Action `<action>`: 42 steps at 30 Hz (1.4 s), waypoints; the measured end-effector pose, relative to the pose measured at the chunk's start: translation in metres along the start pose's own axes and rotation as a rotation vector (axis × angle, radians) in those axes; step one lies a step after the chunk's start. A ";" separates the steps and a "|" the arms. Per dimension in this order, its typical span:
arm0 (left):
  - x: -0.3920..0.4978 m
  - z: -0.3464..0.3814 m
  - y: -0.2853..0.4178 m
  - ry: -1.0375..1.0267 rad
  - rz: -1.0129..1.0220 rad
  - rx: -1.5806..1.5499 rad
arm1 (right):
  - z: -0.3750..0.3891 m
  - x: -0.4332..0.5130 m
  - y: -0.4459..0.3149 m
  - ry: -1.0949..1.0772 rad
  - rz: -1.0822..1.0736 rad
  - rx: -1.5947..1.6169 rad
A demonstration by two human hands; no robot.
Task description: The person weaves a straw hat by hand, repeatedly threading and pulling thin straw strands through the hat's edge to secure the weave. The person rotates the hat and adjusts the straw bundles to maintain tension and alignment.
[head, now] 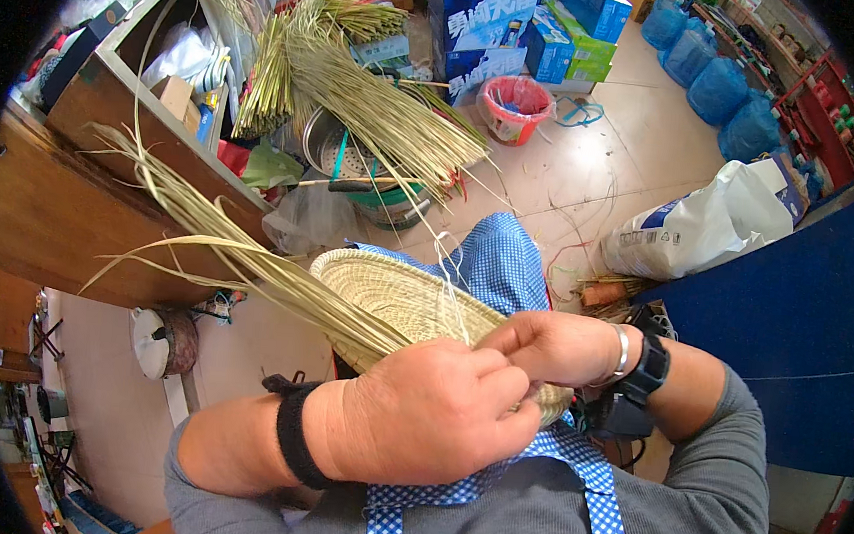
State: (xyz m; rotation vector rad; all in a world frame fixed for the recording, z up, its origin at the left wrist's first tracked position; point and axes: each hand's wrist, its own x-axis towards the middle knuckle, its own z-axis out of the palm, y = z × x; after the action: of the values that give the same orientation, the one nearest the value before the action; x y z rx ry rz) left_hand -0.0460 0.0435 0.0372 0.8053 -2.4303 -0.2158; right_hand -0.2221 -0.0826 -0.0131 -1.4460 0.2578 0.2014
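A shallow oval basket of coiled straw (pixel 388 286) rests on my lap over a blue checked apron (pixel 501 258). My left hand (pixel 438 411) is closed over the basket's near rim, at the base of a long bundle of dry grass stems (pixel 276 270) that fans out to the upper left. My right hand (pixel 549 344) meets it at the right, thumb and fingers pinched together at the rim. White thread (pixel 454 299) rises from between the hands across the basket. The fingertips are partly hidden, so a needle or other small tool cannot be made out.
Cut straw bundles (pixel 379 105) lie over a steel steamer pot (pixel 324 138) and a green bucket (pixel 390 208) ahead. A red bucket (pixel 516 112) stands beyond. A white plastic bag (pixel 701 221) and a blue panel (pixel 774 354) are at right, a wooden cabinet (pixel 93 203) at left.
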 end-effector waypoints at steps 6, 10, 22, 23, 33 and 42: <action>-0.021 -0.025 -0.025 0.026 -0.261 -0.333 | -0.062 0.040 -0.016 0.656 -0.358 0.908; -0.087 -0.051 -0.048 0.293 -0.446 -0.650 | -0.113 0.041 0.043 0.006 -0.679 0.968; -0.191 -0.132 -0.009 0.889 -0.342 -0.508 | -0.244 -0.154 0.113 1.467 -0.244 0.255; -0.156 -0.111 -0.015 0.724 -0.478 -0.606 | -0.229 -0.123 0.083 1.111 -0.248 0.181; -0.011 -0.030 -0.028 0.149 -0.596 -0.590 | -0.080 0.003 -0.005 -0.133 -0.312 -0.312; -0.018 -0.002 -0.047 0.110 -0.778 -0.759 | -0.127 -0.004 0.032 0.295 0.165 -0.753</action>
State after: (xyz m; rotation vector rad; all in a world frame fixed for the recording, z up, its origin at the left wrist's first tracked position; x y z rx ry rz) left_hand -0.0096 0.0166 0.0153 1.2718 -1.5940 -1.2458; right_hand -0.2420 -0.2050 -0.0554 -2.2074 0.5856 0.2304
